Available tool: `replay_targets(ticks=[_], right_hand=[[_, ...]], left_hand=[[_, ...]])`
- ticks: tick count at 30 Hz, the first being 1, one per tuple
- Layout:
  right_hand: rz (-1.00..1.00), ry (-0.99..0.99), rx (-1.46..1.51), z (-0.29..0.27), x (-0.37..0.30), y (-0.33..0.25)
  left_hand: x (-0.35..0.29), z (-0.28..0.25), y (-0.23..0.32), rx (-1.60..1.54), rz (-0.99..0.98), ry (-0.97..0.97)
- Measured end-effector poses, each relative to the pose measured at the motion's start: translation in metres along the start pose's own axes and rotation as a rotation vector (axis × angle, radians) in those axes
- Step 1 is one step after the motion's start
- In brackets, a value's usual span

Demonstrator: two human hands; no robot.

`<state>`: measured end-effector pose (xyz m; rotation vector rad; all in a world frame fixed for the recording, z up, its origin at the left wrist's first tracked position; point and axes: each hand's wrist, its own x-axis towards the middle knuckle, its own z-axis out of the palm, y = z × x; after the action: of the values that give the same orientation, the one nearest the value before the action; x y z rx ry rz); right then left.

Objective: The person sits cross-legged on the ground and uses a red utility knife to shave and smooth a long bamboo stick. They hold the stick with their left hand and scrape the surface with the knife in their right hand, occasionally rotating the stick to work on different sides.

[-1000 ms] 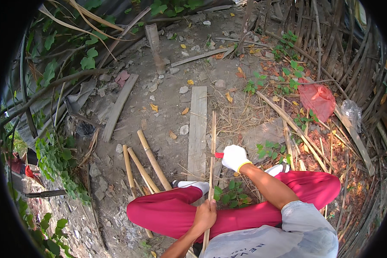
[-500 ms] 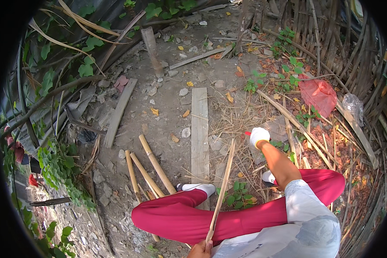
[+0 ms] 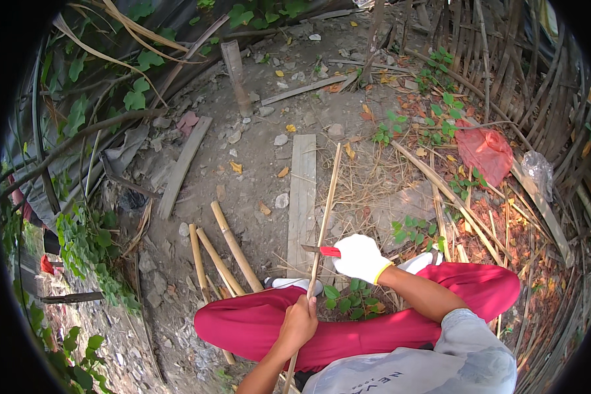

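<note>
White glove (image 3: pixel 360 257), red trousers (image 3: pixel 348 325), grey shirt (image 3: pixel 433 364).

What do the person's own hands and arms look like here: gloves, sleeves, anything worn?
The right hand wears a white knit glove with a yellow cuff edge; the left hand is bare. Both forearms are uncovered. A light grey short sleeve covers the right upper arm. No watch or jewellery shows.

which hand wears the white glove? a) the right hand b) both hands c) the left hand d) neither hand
a: the right hand wears a white glove and holds a red-handled knife against the thin bamboo strip, while the left hand grips that strip bare.
</note>
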<state>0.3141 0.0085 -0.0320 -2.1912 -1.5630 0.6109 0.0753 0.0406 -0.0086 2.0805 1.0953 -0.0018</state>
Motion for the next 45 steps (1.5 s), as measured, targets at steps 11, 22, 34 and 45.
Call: replay_targets(ticks=[11,22,34,45], right_hand=[[0.008,0.105,-0.155,0.013,0.007,0.006],[0.536,0.006,-0.273,0.02,0.061,0.112],[0.214,-0.046,0.309,-0.028,0.019,0.079],[0.056,0.055,-0.113,0.024,0.005,0.019]], left_hand=[[0.011,0.016,0.013,0.129,0.023,0.089],[-0.044,0.045,-0.023,0.197,0.008,-0.151],[-0.049,0.003,-0.017,0.259,-0.084,-0.003],[-0.004,0.031,-0.001,0.228,0.062,0.063]])
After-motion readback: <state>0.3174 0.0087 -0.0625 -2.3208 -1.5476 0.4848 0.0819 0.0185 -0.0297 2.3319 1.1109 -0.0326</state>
